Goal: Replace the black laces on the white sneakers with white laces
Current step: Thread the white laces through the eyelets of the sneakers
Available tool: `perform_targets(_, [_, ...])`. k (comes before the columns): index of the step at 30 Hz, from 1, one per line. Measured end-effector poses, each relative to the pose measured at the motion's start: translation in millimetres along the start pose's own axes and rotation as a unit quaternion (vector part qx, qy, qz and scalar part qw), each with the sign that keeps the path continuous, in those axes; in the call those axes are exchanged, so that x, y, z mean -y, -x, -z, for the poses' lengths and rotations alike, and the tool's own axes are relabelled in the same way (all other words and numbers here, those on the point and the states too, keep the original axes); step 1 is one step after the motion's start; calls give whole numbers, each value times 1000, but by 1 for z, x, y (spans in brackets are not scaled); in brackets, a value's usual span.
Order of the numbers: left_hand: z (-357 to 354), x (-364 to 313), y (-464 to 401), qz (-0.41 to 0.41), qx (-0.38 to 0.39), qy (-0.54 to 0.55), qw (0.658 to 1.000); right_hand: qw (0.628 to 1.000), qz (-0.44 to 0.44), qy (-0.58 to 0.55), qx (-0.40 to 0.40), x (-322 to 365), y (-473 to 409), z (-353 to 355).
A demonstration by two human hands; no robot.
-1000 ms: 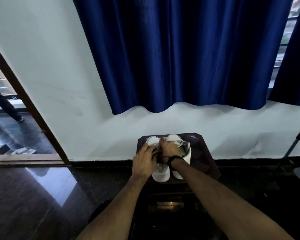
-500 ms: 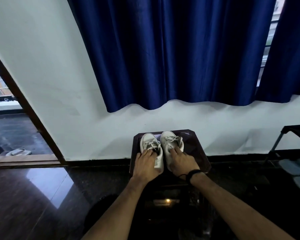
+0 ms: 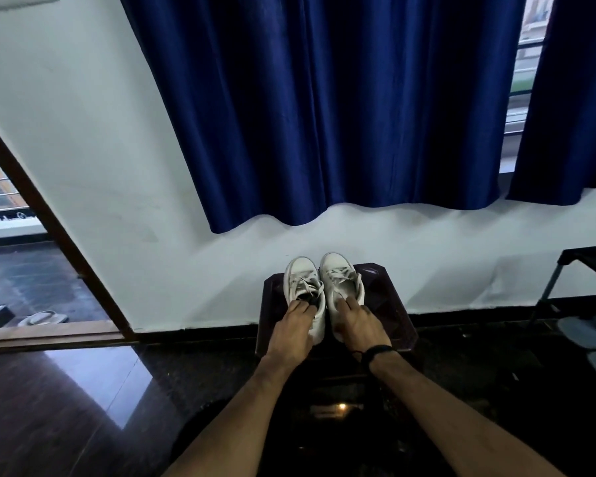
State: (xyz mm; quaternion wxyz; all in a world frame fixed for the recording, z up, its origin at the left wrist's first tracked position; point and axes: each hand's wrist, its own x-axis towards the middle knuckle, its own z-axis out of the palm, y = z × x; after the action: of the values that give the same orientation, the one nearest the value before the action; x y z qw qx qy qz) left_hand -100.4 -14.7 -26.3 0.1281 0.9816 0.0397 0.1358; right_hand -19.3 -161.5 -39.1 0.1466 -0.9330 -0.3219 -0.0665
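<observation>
Sneakers (image 3: pixel 324 290) sit side by side, toes pointing to the wall, on the small dark counter (image 3: pixel 389 304) at lower centre of the frame, under the blue curtain (image 3: pixel 324 108). A second ago both hands were bunched together over the laces of one shoe; now they have parted, one to each shoe. My left hand (image 3: pixel 291 333) rests on the heel of the left shoe, fingertips at the dark collar opening, and its grip looks loose, with nothing plainly held. My right hand (image 3: pixel 356 325) lies over the heel of the right shoe, fingers stretched forward to touch the tongue just below the white laces (image 3: pixel 341 273), again with no clear hold on anything. Both shoes show pale laces criss-crossed over the eyelets; I see no black lace in the eyelets, though the small dark patch by my left fingertips is too dim to name. I judge the relacing is done or nearly so, and that the hands are squaring the pair up rather than threading. Checking that dark patch would settle it.
</observation>
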Motion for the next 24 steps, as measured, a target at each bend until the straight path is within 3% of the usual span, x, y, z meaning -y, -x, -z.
perform_targets(5, [-2, -15, -28, -57, -4, 33, 998, 996, -64, -56, -24, -18, -1, 29])
perform_targets(9, [-18, -54, -63, -133, -15, 81, 988, 991, -114, -29, -69, -57, 15, 61])
perform_targets(18, [-61, -243, -144, -253, 24, 194, 948, 953, -257, 45, -157, -204, 98, 155])
perform_targets(24, [-90, -378, -179, -383, 15, 183, 905, 908, -356, 99, -197, -292, 173, 219])
